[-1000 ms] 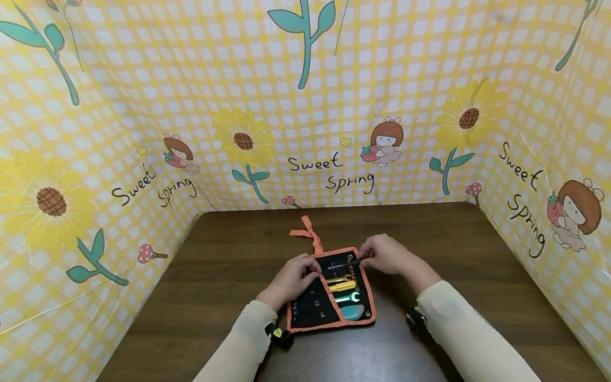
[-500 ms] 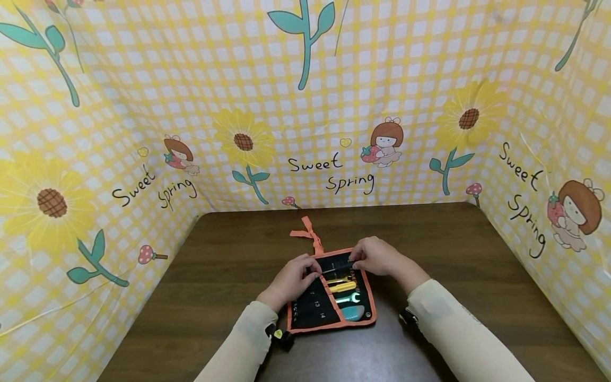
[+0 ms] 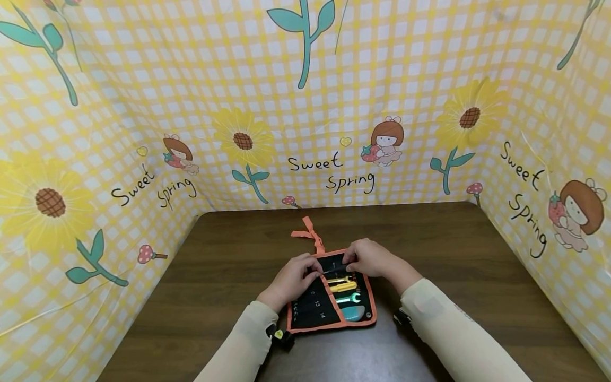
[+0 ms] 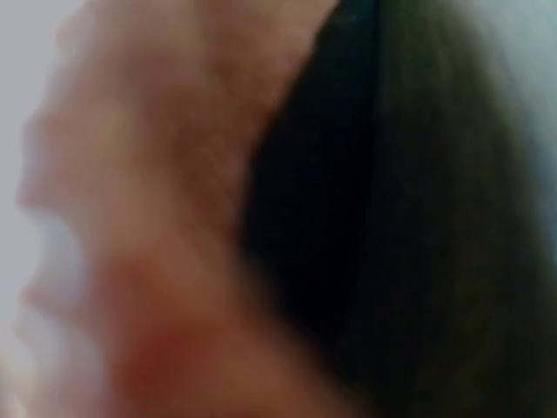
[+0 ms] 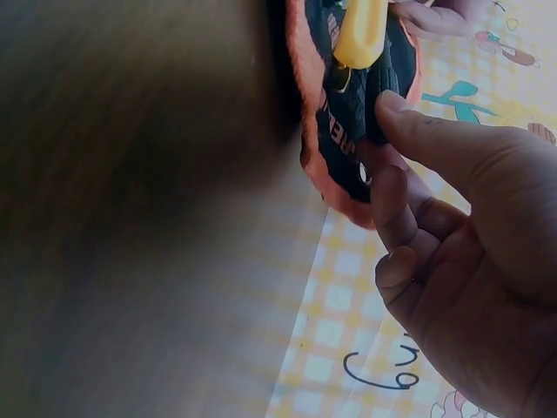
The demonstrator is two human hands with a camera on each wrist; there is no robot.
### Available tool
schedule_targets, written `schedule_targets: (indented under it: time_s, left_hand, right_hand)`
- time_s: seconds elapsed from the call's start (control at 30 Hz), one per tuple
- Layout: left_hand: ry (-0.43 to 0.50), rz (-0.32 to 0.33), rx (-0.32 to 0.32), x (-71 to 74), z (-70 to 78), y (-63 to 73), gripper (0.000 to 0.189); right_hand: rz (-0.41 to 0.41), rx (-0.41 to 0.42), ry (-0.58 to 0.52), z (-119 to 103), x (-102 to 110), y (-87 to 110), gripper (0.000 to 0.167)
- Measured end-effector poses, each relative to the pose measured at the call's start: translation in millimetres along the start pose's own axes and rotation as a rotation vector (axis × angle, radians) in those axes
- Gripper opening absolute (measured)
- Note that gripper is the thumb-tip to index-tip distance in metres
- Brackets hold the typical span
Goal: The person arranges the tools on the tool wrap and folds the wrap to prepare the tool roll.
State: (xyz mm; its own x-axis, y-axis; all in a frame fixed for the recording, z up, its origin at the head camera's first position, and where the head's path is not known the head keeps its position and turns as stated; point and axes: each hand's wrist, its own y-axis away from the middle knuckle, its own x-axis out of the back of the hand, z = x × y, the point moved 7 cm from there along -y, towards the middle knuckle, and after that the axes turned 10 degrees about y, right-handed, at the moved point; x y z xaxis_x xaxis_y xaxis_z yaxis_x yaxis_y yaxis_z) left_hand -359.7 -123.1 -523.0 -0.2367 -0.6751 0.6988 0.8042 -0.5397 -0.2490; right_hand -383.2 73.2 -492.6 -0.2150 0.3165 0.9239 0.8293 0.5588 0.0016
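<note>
A black tool roll (image 3: 303, 310) with orange edging lies unrolled on the table. My left hand (image 3: 288, 278) pinches the orange edge of its pocket near the top in the head view. Thumb and fingers of my right hand (image 3: 372, 259) grip a slim black-handled screwdriver (image 5: 376, 91), its thin metal shaft pointing left at the pocket edge beside the left fingertips. Below it, a yellow-handled tool (image 3: 342, 287), a wrench (image 3: 352, 298) and a teal rounded tool (image 3: 354, 312) stick out of the pockets. The left wrist view is mostly blurred skin and dark cloth.
Orange tie straps (image 3: 309, 229) extend from the roll's far edge. The brown wooden table (image 3: 229, 265) is bounded at the back and sides by a yellow checked cloth (image 3: 305, 122) hung like a wall.
My right hand has moved left with the screwdriver, bringing its shaft to the pocket edge. My left hand has stayed in place on that edge.
</note>
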Motion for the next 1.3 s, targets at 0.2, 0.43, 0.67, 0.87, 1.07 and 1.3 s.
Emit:
schedule_targets:
  time_s: [0.2,0.43,0.67,0.87,1.07,1.3]
  left_hand:
    - [0.004,0.001,-0.016,0.1,3.2,-0.9,0.009]
    - [0.002,0.009,-0.022,0.9,4.7,-0.9,0.01]
    - [-0.009,0.027,-0.043,2.0,4.5,-0.6,0.011]
    - [-0.003,0.037,-0.048,2.1,3.9,-1.0,0.012]
    - [0.004,0.027,-0.042,0.7,3.2,-0.5,0.011]
    - [0.006,0.019,-0.041,-1.9,2.8,-1.8,0.01]
  right_hand:
    - [-0.014,0.029,0.026,-7,-4,-5.6,0.009]
    - [-0.027,0.036,0.036,-14,-6,-13.7,0.008]
    - [-0.034,0.009,0.028,-20,-5,-16.1,0.01]
    - [-0.048,0.009,0.013,-23,-7,-17.1,0.009]
    - [-0.083,0.024,-0.015,-24,-14,-19.2,0.006]
    - [-0.103,0.028,0.004,-29,-17,-19.9,0.005]
